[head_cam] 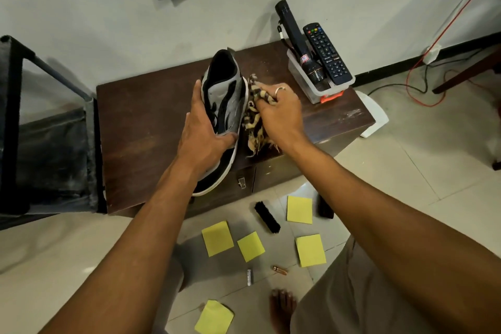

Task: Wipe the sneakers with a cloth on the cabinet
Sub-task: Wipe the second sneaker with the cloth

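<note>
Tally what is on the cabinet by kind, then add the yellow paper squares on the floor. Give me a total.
Sneaker: 1
Cloth: 1
Clear plastic tray: 1
Torch: 1
Remote control: 1
Yellow paper squares: 5
Total: 10

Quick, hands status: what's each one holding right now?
Left hand: holds the sneaker, thumb over its upper.
Right hand: grips the cloth beside the sneaker.
</note>
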Action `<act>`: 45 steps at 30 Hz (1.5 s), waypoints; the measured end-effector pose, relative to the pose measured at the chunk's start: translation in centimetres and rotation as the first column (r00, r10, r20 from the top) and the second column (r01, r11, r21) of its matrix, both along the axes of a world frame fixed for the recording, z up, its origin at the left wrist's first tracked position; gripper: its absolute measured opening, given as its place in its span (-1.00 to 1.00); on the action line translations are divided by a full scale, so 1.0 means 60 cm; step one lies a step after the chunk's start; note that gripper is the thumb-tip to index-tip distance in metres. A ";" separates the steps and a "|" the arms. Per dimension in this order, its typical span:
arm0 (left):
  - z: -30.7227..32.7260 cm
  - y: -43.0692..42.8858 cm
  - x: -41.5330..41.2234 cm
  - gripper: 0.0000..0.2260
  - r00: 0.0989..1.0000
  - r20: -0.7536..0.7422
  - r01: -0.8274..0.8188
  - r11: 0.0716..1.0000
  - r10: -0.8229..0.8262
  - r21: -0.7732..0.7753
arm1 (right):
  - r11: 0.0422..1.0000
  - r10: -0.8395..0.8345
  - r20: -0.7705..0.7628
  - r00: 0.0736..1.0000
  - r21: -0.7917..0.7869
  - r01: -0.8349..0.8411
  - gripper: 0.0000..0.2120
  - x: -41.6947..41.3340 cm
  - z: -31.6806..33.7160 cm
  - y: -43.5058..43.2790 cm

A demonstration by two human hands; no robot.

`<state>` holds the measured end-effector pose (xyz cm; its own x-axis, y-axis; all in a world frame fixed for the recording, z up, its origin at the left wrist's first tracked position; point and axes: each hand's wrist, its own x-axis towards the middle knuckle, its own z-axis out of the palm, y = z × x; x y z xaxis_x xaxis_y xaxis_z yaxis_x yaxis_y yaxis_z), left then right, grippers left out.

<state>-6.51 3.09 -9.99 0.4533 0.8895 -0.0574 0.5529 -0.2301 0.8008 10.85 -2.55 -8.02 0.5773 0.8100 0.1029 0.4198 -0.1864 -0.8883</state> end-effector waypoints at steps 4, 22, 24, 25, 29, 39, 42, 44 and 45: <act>0.000 0.001 0.000 0.13 1.000 0.013 0.010 1.000 -0.010 -0.014 | 1.000 0.011 -0.072 0.997 -0.014 -0.012 -0.70 -0.026 0.000 0.035; 0.020 0.013 -0.011 0.26 0.992 -0.020 0.119 0.975 -0.125 -0.188 | 0.862 0.482 0.062 0.874 -0.215 -0.460 -0.83 0.006 0.002 -0.044; 0.018 0.014 -0.011 0.26 0.992 -0.010 0.125 0.975 -0.129 -0.184 | 0.933 0.360 0.113 0.926 -0.053 -0.356 -0.80 -0.007 -0.007 -0.038; 0.017 0.015 -0.012 0.24 0.991 -0.007 0.127 0.976 -0.130 -0.179 | 0.945 0.328 0.117 0.938 -0.016 -0.328 -0.80 -0.019 -0.014 -0.034; 0.019 0.012 -0.015 0.19 0.991 -0.018 0.128 0.978 -0.133 -0.163 | 0.923 0.381 0.216 0.899 -0.143 -0.357 -0.90 -0.046 -0.034 -0.035; 0.073 0.002 -0.022 0.03 0.970 -0.218 0.054 0.970 -0.108 -0.238 | 0.960 0.240 -0.136 0.961 -0.114 -0.255 -0.68 0.027 -0.021 -0.064; 0.086 0.013 -0.037 -0.08 0.945 -0.310 0.058 0.984 -0.108 -0.166 | 0.999 0.043 -0.243 0.969 0.012 -0.041 -0.64 0.040 -0.030 -0.053; 0.095 0.022 -0.044 -0.18 0.930 -0.366 -0.006 0.997 -0.021 -0.074 | 0.999 0.003 -0.294 0.956 0.033 0.007 -0.68 0.041 -0.032 -0.046; 0.097 0.027 -0.047 -0.26 0.920 -0.390 -0.055 0.998 0.043 -0.019 | 0.999 -0.001 -0.305 0.952 0.037 0.012 -0.69 0.041 -0.033 -0.043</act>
<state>-9.33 4.70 -4.19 0.3457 0.9053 -0.2467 0.8322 -0.1743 0.5264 13.29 -5.14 -9.99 0.5911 0.8051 -0.0487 0.1266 -0.1522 -0.9802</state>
